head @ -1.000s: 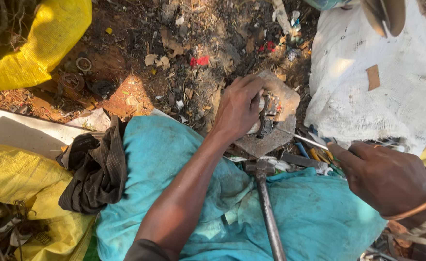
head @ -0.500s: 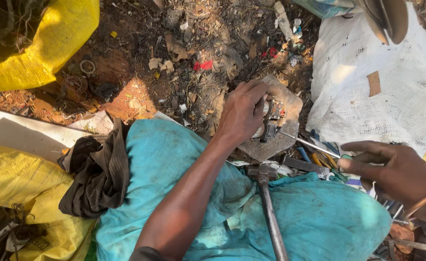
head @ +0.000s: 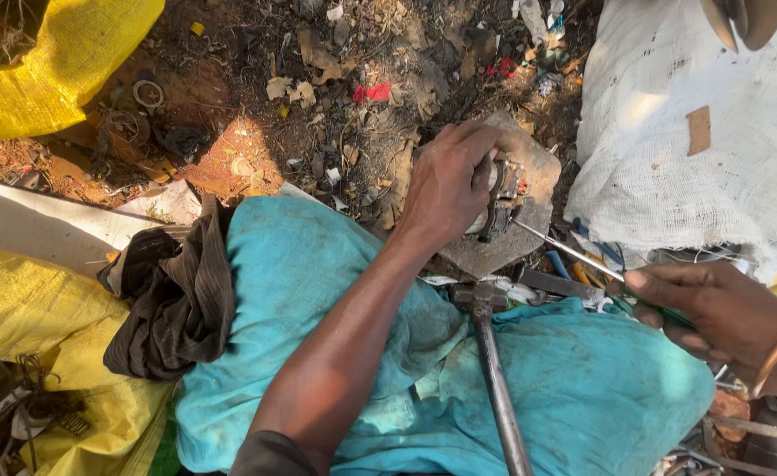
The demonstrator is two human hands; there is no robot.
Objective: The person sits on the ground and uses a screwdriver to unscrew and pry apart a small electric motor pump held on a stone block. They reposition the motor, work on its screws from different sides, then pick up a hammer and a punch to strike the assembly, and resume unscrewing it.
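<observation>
The left hand (head: 448,181) clamps a metal part (head: 498,201) down on the stone (head: 530,176). The right hand (head: 724,313), right of the stone, grips a screwdriver (head: 574,256), its tip at the part. A hammer (head: 493,370) lies just below the stone, on turquoise cloth (head: 582,388).

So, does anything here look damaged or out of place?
Yes. The left hand holds a small metal part on a flat stone, not a bench. A hammer lies loose on the teal cloth. Scrap litters the ground.
</observation>
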